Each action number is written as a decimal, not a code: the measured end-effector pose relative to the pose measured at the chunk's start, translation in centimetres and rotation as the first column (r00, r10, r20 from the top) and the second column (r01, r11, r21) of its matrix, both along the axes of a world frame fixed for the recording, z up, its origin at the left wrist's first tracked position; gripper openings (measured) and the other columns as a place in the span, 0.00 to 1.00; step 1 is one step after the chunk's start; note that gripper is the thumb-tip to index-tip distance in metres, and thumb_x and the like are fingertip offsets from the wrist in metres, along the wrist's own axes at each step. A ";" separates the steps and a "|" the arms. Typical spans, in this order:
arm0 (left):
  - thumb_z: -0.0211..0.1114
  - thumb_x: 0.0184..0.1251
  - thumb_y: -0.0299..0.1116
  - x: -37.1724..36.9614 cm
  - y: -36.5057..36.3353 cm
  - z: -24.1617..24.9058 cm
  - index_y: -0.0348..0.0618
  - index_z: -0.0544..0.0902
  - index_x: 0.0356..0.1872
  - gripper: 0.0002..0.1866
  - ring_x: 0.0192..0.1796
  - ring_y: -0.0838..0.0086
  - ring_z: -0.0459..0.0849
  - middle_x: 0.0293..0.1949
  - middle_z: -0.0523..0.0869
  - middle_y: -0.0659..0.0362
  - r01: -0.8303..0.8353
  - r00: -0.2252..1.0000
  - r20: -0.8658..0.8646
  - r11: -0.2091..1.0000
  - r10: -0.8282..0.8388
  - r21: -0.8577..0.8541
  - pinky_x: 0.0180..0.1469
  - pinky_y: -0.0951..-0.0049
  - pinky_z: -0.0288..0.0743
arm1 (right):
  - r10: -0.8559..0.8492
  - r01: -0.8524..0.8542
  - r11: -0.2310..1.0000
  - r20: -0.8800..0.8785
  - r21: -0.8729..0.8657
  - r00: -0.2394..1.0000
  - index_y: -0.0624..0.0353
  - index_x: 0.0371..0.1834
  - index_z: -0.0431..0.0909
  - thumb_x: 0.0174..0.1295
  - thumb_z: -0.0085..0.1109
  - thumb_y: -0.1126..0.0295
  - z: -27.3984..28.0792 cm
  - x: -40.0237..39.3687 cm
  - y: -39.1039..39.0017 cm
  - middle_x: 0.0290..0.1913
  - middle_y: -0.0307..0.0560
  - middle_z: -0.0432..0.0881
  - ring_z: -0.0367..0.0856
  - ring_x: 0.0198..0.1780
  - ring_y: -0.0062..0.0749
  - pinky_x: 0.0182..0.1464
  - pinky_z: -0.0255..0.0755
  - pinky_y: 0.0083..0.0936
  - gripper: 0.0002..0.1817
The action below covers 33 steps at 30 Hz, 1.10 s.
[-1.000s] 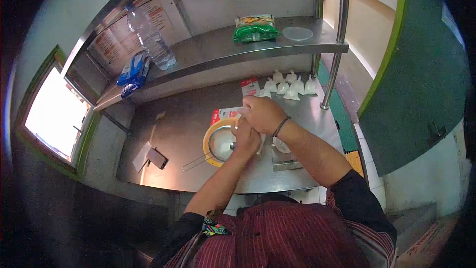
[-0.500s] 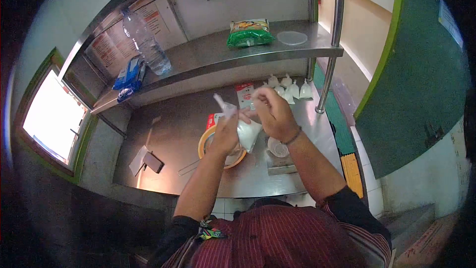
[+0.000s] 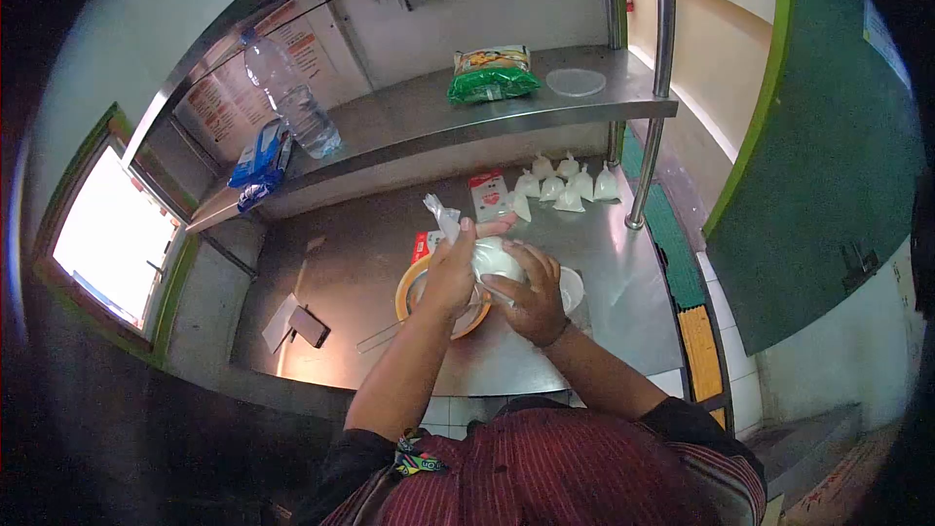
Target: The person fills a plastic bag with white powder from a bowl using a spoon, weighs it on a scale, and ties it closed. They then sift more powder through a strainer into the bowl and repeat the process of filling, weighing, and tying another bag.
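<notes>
A clear plastic bag of white powder (image 3: 498,261) is held up over the steel table. My left hand (image 3: 452,278) is closed round its gathered neck, and the twisted top sticks up above the fist. My right hand (image 3: 532,294) is wrapped round the full lower part from the right side. Below the hands sits an orange-rimmed bowl (image 3: 402,294), partly hidden by my left hand, with a thin wire handle (image 3: 378,338) jutting out to its left. A clear plastic tub (image 3: 572,289) stands just right of my right hand, partly covered by it.
Several tied bags of white powder (image 3: 568,197) stand at the table's back right, beside a red and white packet (image 3: 489,197). A phone-like dark object (image 3: 310,327) lies at left. The shelf (image 3: 390,138) above carries a water bottle (image 3: 292,97), a green packet (image 3: 494,78) and a blue packet (image 3: 261,164).
My right hand has come down from above and beside the bag onto its lower part. My left hand keeps its hold on the neck. The view has shifted slightly.
</notes>
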<state>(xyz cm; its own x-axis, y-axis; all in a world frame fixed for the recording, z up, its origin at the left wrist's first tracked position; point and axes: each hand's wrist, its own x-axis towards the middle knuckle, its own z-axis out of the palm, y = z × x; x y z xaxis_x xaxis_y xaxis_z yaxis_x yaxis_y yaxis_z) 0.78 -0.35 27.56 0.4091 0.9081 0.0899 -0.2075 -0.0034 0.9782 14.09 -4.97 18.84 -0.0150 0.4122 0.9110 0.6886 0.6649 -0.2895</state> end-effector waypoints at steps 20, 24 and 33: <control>0.36 0.85 0.48 0.9 -0.3 -1.2 0.29 0.80 0.51 0.30 0.50 0.62 0.87 0.50 0.87 0.43 -0.281 0.959 0.003 0.956 0.282 -0.081 0.53 0.65 0.82 | -0.208 0.188 0.970 0.128 0.153 0.970 0.44 0.70 0.69 0.57 0.67 0.73 -2.6 0.4 -0.9 0.68 0.60 0.67 0.70 0.63 0.51 0.60 0.66 0.48 0.34; 0.36 0.85 0.49 0.8 -1.0 -1.7 0.32 0.79 0.58 0.30 0.54 0.64 0.85 0.54 0.85 0.47 -0.059 0.998 -0.017 0.988 0.057 -0.143 0.58 0.66 0.79 | -0.298 0.307 0.945 0.095 -0.109 0.950 0.40 0.60 0.80 0.55 0.72 0.62 -1.5 -0.1 -1.1 0.66 0.55 0.72 0.72 0.62 0.53 0.59 0.66 0.50 0.26; 0.37 0.85 0.49 -1.4 0.0 -3.5 0.31 0.70 0.67 0.30 0.54 0.62 0.85 0.59 0.83 0.45 -0.087 0.992 0.084 0.985 0.100 -0.147 0.53 0.65 0.84 | 0.121 -0.235 0.942 -0.412 -0.240 0.903 0.63 0.56 0.77 0.59 0.63 0.72 -1.1 -1.3 -0.9 0.62 0.55 0.75 0.75 0.59 0.52 0.60 0.72 0.36 0.20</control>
<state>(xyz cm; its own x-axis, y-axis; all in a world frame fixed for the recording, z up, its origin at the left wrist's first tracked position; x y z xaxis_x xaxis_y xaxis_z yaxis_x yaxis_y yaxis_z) -0.64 -0.30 24.08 0.3183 0.9479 -0.0104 -0.3003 0.1113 0.9473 12.78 -5.90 17.74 0.2165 0.6723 0.7079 0.3615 0.6184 -0.6978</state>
